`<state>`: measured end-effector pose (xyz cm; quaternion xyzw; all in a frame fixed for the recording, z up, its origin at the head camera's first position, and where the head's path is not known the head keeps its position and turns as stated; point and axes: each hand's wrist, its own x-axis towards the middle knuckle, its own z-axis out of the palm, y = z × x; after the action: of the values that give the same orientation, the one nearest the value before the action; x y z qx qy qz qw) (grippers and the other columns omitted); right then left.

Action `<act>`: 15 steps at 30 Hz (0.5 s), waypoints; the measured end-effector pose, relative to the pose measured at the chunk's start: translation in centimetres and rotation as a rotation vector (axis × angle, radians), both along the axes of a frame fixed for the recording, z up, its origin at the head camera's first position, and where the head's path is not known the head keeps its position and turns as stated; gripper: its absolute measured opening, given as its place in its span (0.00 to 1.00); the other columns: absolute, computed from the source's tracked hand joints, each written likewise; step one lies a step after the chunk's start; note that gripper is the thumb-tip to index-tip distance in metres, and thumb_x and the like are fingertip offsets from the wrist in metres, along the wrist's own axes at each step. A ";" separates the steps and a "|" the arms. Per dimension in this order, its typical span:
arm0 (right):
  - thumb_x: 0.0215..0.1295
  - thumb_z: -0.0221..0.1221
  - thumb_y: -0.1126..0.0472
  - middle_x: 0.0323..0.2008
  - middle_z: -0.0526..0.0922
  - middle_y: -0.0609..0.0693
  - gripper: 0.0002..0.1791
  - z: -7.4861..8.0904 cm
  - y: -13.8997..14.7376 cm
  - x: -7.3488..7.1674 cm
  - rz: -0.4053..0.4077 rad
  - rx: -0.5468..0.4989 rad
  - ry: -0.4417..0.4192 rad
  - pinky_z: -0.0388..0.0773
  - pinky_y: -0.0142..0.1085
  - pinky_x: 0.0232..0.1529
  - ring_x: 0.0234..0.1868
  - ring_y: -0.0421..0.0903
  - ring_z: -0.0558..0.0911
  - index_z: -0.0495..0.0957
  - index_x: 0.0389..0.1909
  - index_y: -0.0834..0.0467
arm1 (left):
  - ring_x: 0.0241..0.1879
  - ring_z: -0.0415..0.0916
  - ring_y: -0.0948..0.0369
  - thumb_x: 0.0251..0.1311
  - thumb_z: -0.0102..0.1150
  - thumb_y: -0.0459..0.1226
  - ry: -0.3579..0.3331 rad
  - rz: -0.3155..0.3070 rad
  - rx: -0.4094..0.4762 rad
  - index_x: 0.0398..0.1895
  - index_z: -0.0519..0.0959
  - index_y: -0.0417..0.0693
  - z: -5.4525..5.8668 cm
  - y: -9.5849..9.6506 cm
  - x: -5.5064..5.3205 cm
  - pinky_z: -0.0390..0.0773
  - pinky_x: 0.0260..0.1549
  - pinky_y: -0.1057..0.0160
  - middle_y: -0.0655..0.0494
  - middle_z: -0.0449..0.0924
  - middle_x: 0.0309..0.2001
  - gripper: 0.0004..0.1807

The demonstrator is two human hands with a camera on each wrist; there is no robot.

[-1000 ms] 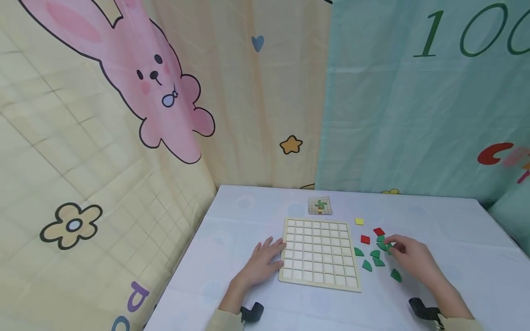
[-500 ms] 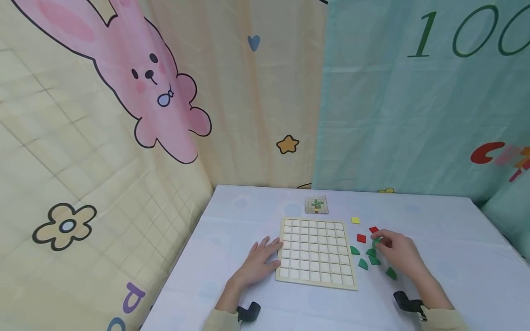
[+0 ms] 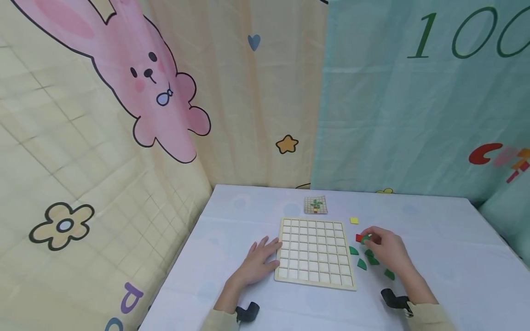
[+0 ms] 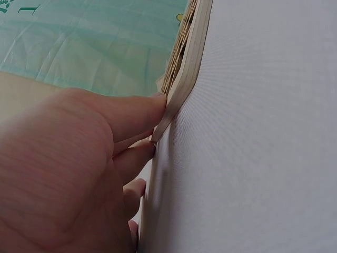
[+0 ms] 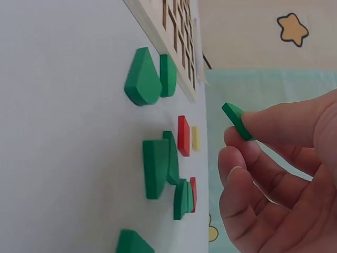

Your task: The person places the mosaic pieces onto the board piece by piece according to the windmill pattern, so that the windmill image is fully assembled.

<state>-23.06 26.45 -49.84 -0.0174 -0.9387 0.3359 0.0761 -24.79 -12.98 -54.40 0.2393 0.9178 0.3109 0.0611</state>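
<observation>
My right hand [image 3: 390, 250] pinches a green quarter-circle tile [image 5: 238, 120] between thumb and fingers, held above the table to the right of the board. Under and around that hand lie several more green tiles [image 5: 156, 168], plus red tiles [image 5: 183, 136] and a yellow square tile [image 3: 354, 220]. A square wooden grid board [image 3: 308, 275], with pale cells in rows, lies flat in front of me. Along its left edge rests my left hand [image 3: 257, 264], fingers spread; its thumb and fingertips touch the frame in the left wrist view [image 4: 131, 118].
Behind the board lies a small pattern card [image 3: 316, 205] showing a green, yellow and red figure on a grid. The white-covered table [image 3: 232, 220] ends at the back against printed curtains [image 3: 265, 115].
My right hand has picked a green tile from the pile and carried it left toward the board. The left hand stays at the board's edge; the head view shifted slightly.
</observation>
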 end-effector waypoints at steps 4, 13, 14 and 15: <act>0.66 0.63 0.66 0.30 0.79 0.50 0.10 -0.3 -0.5 -0.3 0.002 -0.033 0.008 0.73 0.37 0.24 0.29 0.48 0.73 0.82 0.47 0.58 | 0.79 0.41 0.50 0.71 0.55 0.47 0.004 0.003 -0.008 0.76 0.66 0.55 0.2 0.0 0.1 0.36 0.75 0.42 0.60 0.59 0.77 0.31; 0.67 0.63 0.64 0.34 0.82 0.51 0.11 -0.7 -1.6 -1.1 -0.014 -0.078 0.022 0.75 0.38 0.25 0.32 0.48 0.77 0.82 0.49 0.59 | 0.79 0.40 0.51 0.72 0.55 0.47 -0.008 0.003 -0.008 0.76 0.65 0.55 0.4 0.0 0.0 0.35 0.75 0.43 0.61 0.58 0.77 0.31; 0.67 0.63 0.64 0.34 0.82 0.52 0.11 -0.8 -1.8 -1.2 -0.015 -0.083 0.021 0.75 0.38 0.25 0.32 0.48 0.77 0.82 0.49 0.59 | 0.79 0.40 0.51 0.71 0.55 0.47 -0.011 0.002 -0.001 0.76 0.65 0.55 0.3 0.0 0.0 0.35 0.75 0.43 0.61 0.58 0.77 0.31; 0.67 0.62 0.64 0.34 0.82 0.52 0.11 -0.8 -1.9 -1.2 -0.016 -0.088 0.019 0.75 0.38 0.25 0.32 0.49 0.77 0.82 0.49 0.59 | 0.79 0.40 0.51 0.71 0.55 0.47 -0.012 0.000 0.004 0.76 0.66 0.55 0.3 0.0 0.0 0.35 0.75 0.42 0.61 0.58 0.77 0.31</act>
<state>-24.30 24.58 -50.62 -0.0249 -0.9220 0.3764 0.0868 -24.84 -12.96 -54.13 0.2374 0.9167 0.3145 0.0662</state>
